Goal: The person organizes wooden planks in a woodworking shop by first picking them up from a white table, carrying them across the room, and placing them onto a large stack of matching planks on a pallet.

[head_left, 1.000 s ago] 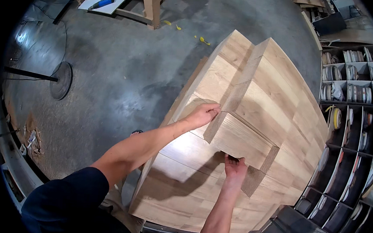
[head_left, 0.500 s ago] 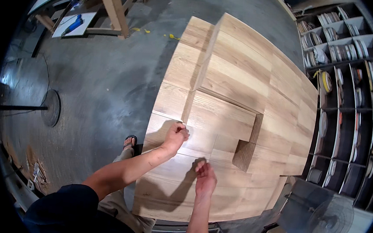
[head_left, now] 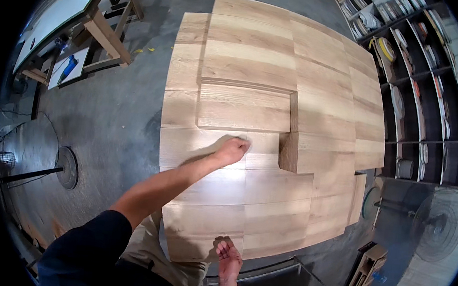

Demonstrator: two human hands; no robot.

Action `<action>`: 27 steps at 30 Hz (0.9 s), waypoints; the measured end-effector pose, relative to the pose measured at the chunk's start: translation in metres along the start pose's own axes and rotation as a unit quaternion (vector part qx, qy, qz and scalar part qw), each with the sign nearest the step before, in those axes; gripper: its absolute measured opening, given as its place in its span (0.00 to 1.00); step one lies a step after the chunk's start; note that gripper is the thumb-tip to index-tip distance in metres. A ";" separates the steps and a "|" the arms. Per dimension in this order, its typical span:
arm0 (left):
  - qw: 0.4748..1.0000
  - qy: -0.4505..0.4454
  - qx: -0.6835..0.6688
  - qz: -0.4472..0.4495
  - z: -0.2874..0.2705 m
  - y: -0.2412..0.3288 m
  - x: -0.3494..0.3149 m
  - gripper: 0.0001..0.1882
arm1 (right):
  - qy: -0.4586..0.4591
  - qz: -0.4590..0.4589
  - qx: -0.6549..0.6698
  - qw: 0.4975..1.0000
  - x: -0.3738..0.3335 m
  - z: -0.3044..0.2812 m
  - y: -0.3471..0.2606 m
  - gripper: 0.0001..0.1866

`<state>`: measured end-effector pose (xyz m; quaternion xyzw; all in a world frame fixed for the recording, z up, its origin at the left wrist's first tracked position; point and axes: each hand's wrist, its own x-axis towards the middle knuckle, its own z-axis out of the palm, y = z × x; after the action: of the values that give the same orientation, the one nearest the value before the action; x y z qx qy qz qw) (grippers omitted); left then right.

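Pale wood-grain planks (head_left: 279, 189) lie edge to edge in a wide, stepped layout. My left hand (head_left: 234, 150) is closed over a lower plank, just below the raised single plank (head_left: 244, 108); whether anything small is inside its fingers is hidden. To its right stands a short block with a darker wood-grain side (head_left: 288, 153), at the corner of the raised planks (head_left: 322, 96). My right hand (head_left: 229, 260) is over the near edge of the planks, palm up, with loosely bent fingers and nothing visible in them.
Dark shelving (head_left: 422, 119) with rolls of edging strip runs along the right. A standing fan (head_left: 438, 224) is at the lower right, with a wooden box (head_left: 364, 272) nearby. At the upper left, a workbench (head_left: 106, 36) has a blue power tool (head_left: 68, 69) on its lower board.
My view has shifted, so the planks appear turned and higher. My left hand has moved right along the raised plank's near edge; my right hand has drawn back to the near edge of the planks.
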<state>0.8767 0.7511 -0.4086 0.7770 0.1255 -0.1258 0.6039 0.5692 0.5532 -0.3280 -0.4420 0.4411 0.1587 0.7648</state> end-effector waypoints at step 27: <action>0.998 0.014 0.062 0.010 0.029 0.007 -0.104 0.17 | -0.032 0.051 0.193 0.979 -0.046 -0.144 0.018 0.08</action>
<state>0.7801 0.7172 -0.3734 0.8158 0.1176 -0.1164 0.5541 0.4552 0.4529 -0.3317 -0.2576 0.4603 0.1232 0.8406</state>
